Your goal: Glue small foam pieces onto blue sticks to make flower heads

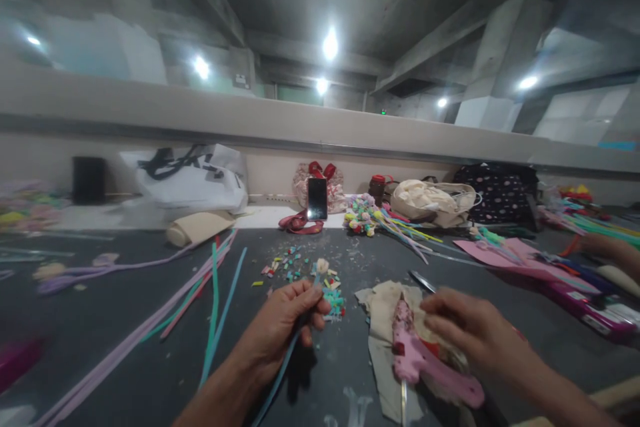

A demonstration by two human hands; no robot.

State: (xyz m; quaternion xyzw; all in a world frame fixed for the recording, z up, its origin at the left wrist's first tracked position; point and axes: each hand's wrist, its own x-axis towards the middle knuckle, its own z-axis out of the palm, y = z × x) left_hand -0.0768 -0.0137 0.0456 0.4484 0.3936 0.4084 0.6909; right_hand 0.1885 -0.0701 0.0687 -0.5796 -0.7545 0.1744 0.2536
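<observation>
My left hand (293, 317) is closed, pinching a blue pipe cleaner (284, 370) with a small cream flower-like tip (321, 266) above the fingers. The pipe cleaner's tail runs down along my wrist. My right hand (467, 323) hovers beside a pink hot glue gun (413, 353), its fingers loosely bent and apart with nothing visible between them. Under the glue gun lies a stained beige cloth (383, 320), and a glue stick (405, 400) pokes from its rear. A metal blade-like tool (421, 281) lies close to my right fingertips, partly hidden.
Small colourful cut pieces (334, 303) are scattered ahead of my left hand. Long pipe cleaners (150, 320) lie at left. A phone (317, 199) stands at the back near finished flower stems (363, 215). Another person's hand (613, 253) is at far right, by pink paper (520, 257).
</observation>
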